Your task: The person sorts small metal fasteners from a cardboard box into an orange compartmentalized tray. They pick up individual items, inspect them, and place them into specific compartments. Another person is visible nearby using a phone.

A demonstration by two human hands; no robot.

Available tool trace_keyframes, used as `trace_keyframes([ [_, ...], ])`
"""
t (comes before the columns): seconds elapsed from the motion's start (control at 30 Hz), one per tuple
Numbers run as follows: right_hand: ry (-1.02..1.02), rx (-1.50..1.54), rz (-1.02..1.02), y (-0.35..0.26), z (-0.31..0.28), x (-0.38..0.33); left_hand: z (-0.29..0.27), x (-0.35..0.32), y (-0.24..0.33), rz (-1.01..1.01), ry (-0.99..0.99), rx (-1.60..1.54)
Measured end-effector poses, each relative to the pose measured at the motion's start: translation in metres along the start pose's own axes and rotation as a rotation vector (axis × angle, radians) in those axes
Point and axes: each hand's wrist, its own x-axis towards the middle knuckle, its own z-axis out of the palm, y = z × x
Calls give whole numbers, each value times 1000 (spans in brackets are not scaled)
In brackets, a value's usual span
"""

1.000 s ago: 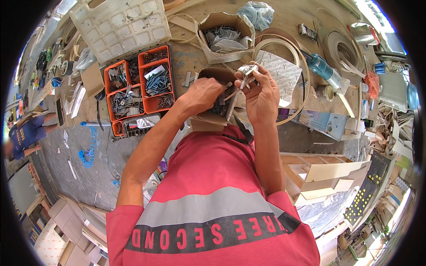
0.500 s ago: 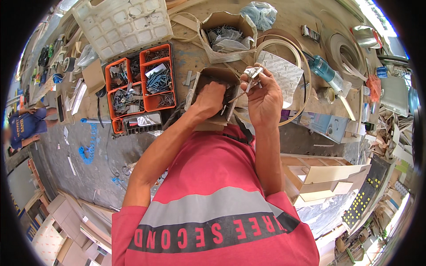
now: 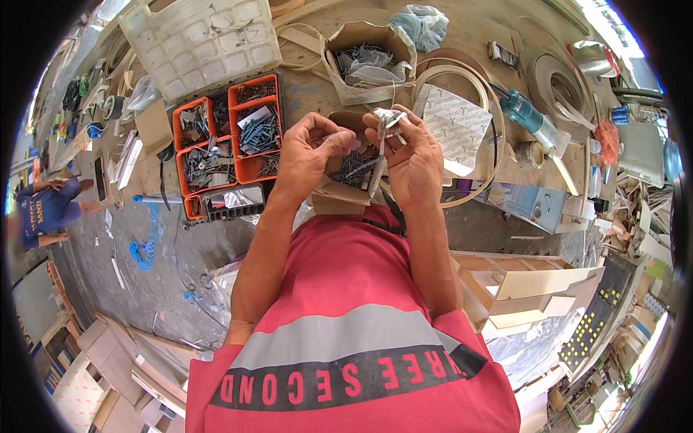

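My right hand is raised over the right side of a small open cardboard box. Its fingers grip a shiny metal fitting, whose exact kind I cannot make out. Above the box's left side is my left hand, thumb and fingertips pinched together. Whatever is between them is too small to name. Loose screws and other small hardware lie inside the box, partly hidden by both hands.
An orange-trimmed organizer holds sorted screws, its clear lid folded back. Behind stands a larger carton. Right of my hands are a white box, coiled edging strips and a teal power tool. A person is far left.
My left hand has come up out of the small box and moved left, its fingertips now pinched. My right hand has shifted slightly left and down, still holding the metal fitting.
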Motion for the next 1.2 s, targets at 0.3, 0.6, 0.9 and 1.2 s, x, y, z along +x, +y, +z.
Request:
trace_keyframes([
  [0.3,-83,94,66,13,3,-3,13,-1,-26,-365,115,-849],
  [0.6,-365,-256,-170,20,27,-23,25,3,-6,-366,120,-1084],
  [0.9,-593,-1622,-501,-29,22,20,-32,-4,-10,-246,80,-1252],
  [1.2,-1307,-2370,-528,33,-5,69,-53,-34,-18,-188,143,-1259],
])
